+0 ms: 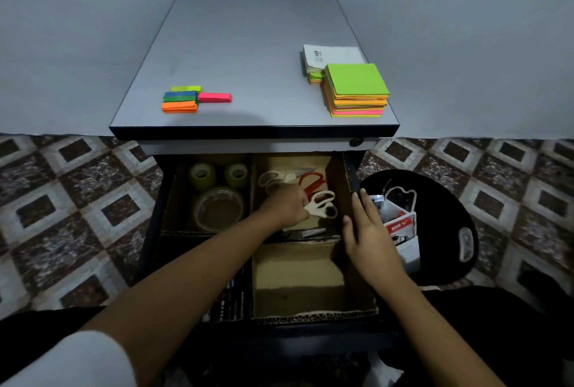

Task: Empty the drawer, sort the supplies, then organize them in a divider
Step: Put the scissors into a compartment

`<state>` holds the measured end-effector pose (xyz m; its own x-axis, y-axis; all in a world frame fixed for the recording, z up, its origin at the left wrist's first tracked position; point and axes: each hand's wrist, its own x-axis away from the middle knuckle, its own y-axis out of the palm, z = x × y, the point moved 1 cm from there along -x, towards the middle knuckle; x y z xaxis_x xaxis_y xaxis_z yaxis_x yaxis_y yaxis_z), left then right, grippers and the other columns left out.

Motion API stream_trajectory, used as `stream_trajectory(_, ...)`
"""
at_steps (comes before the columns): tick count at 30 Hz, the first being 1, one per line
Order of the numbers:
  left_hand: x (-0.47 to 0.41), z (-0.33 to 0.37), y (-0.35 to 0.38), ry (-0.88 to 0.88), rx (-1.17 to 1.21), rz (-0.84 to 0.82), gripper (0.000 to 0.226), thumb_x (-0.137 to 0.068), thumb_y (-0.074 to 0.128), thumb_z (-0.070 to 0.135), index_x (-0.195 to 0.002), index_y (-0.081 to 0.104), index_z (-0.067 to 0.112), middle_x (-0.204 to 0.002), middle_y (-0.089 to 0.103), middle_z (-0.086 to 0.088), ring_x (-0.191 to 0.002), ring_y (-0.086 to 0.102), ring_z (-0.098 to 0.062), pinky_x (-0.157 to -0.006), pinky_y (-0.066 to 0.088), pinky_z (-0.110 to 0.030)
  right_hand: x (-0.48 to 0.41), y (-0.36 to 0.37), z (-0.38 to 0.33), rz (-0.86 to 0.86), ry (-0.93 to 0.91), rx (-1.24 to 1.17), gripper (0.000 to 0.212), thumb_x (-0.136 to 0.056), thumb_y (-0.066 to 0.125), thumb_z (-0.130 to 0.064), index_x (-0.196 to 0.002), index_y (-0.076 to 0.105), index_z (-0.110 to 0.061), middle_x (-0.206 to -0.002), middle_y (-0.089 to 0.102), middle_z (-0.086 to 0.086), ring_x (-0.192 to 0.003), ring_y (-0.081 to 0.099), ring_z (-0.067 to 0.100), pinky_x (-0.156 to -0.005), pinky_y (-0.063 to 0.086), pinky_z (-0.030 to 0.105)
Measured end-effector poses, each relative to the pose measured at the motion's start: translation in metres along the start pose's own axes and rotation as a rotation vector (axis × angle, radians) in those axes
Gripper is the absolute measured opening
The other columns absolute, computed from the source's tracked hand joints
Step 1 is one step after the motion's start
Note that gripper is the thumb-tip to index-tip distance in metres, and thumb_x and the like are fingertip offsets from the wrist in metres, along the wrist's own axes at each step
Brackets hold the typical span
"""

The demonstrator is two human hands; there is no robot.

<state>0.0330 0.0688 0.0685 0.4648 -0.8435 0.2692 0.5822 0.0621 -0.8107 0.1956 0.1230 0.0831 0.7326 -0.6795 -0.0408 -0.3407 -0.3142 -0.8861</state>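
The open drawer holds a cardboard divider [338, 181] with several compartments. In the far right compartment my left hand [287, 205] is closed on a pair of white-handled scissors [323, 205], beside red-handled scissors [312, 183] and another white pair [275, 178]. My right hand [368, 236] rests flat with fingers apart on the divider's right wall. Three tape rolls [219, 208] fill the far left compartment. Markers [231, 301] lie in the near left slot. The near right compartment [298, 281] is bare cardboard.
On the cabinet top [242, 54] lie neon sticky flag pads [186, 98] at the left and stacked sticky notes [357, 90] with a white pad at the right. A black stool [441, 209] to the right carries a white box of small supplies [400, 225]. Patterned tile floor surrounds.
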Motion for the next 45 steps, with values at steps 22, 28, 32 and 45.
stream_trajectory(22,-0.004,-0.021,0.003,0.042,-0.171,-0.163,0.028,-0.084,0.058,0.000,-0.111,0.066,0.001,-0.115,0.064,-0.017,-0.102,0.060,-0.028,-0.088,0.050,-0.034,0.002,0.000,-0.002,0.005,0.014,-0.010,0.052,-0.100,0.037,-0.024,-0.149,0.023,-0.012,-0.159,0.008,0.001,-0.142,0.023,0.018,-0.105,0.034,0.025)
stream_trajectory(28,-0.006,-0.022,0.004,0.014,-0.230,-0.117,0.026,-0.087,0.054,0.002,-0.109,0.067,0.002,-0.111,0.065,-0.016,-0.101,0.061,-0.028,-0.091,0.051,-0.038,0.002,0.001,-0.001,0.008,0.012,-0.018,0.052,-0.100,0.037,-0.024,-0.149,0.023,-0.012,-0.159,0.009,0.002,-0.142,0.024,0.019,-0.105,0.034,0.026)
stream_trajectory(32,-0.002,-0.019,0.003,0.041,-0.272,-0.091,0.025,-0.087,0.054,0.004,-0.111,0.062,0.004,-0.109,0.062,-0.014,-0.097,0.059,-0.028,-0.083,0.051,-0.036,0.001,0.001,-0.001,0.005,0.016,-0.021,0.053,-0.100,0.037,-0.025,-0.149,0.022,-0.013,-0.159,0.007,0.001,-0.142,0.024,0.019,-0.105,0.035,0.026)
stream_trajectory(45,0.006,-0.014,-0.002,0.046,-0.212,-0.047,0.020,-0.087,0.055,0.005,-0.106,0.061,0.003,-0.107,0.061,-0.014,-0.098,0.058,-0.028,-0.078,0.048,-0.033,0.002,0.001,-0.001,0.013,0.017,-0.016,0.053,-0.100,0.036,-0.026,-0.149,0.021,-0.013,-0.159,0.007,0.002,-0.142,0.022,0.018,-0.106,0.033,0.026)
